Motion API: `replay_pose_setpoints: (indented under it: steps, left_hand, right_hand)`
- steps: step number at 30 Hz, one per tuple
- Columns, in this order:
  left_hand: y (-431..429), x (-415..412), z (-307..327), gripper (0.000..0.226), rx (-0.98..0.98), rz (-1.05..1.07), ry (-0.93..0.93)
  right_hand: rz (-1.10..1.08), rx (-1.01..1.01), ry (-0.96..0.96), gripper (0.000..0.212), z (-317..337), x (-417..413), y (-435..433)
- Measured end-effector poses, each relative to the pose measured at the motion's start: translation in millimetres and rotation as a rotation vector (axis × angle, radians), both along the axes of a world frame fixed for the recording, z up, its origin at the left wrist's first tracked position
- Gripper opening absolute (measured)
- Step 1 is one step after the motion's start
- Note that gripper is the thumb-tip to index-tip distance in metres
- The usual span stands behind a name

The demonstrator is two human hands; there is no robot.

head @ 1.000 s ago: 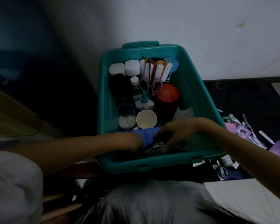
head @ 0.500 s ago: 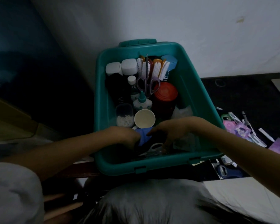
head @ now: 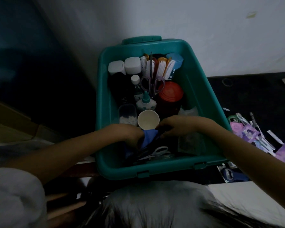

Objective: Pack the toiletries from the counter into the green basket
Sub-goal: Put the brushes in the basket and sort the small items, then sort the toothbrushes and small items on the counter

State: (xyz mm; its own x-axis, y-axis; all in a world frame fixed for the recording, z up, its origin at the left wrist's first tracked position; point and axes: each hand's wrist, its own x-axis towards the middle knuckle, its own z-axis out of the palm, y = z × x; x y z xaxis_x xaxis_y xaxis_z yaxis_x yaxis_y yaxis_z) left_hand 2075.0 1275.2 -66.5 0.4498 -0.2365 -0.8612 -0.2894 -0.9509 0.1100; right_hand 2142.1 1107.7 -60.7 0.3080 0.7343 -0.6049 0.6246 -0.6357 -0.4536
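Two hands meet low inside the green basket [head: 202, 96] in a dim room.
We see the dark desk [head: 247, 96] running back to a white wall [head: 204, 22], with the basket at its left end. It holds a red-lidded jar [head: 170, 92], a paper cup [head: 148, 120], purple scissors [head: 152, 83], brushes [head: 163, 66] and white-capped bottles [head: 132, 65]. Our left hand [head: 130, 134] grips a blue cloth [head: 149, 137]; the right hand [head: 176, 127] curls at its other edge, though we cannot tell whether it pinches. Purple packets [head: 243, 130] lie on the desk to the right.

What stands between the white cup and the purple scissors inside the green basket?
A small white bottle with a green pointed cap, seen in the head view.
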Motion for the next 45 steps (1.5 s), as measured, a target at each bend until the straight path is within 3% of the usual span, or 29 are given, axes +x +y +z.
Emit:
replay_pose_setpoints:
  steps: [4,8,13,16,20,30,40,45]
  left_hand:
    - [2,8,2,0.032,-0.048,0.037,-0.011]
    - [16,16,6,0.031,-0.163,0.207,-0.116]
    - [19,14,3,0.039,-0.181,0.267,-0.162]
    - [16,6,2,0.035,-0.178,0.298,-0.139]
    - [18,2,8,0.027,-0.183,0.359,-0.159]
    - [-4,5,27,0.019,-0.48,0.619,-0.502]
    - [-99,1,51,0.017,-0.507,0.573,-0.781]
    - [-154,6,57,0.025,-0.657,0.528,-0.882]
  right_hand:
    - [0.015,-0.018,-0.069,0.033,-5,-2,2]
    - [0.09,-0.021,-0.168,0.028,-8,-5,4]
    - [0.11,0.091,-0.175,0.028,-5,-13,4]
    - [0.138,0.101,-0.346,0.028,-7,-13,5]
    - [0.112,0.057,-0.397,0.029,-5,-6,2]
    - [-0.298,0.456,-0.325,0.021,20,-14,-19]
    - [-0.329,0.631,-0.66,0.023,43,-20,-121]
    - [-0.595,0.758,-0.565,0.019,39,-21,-190]
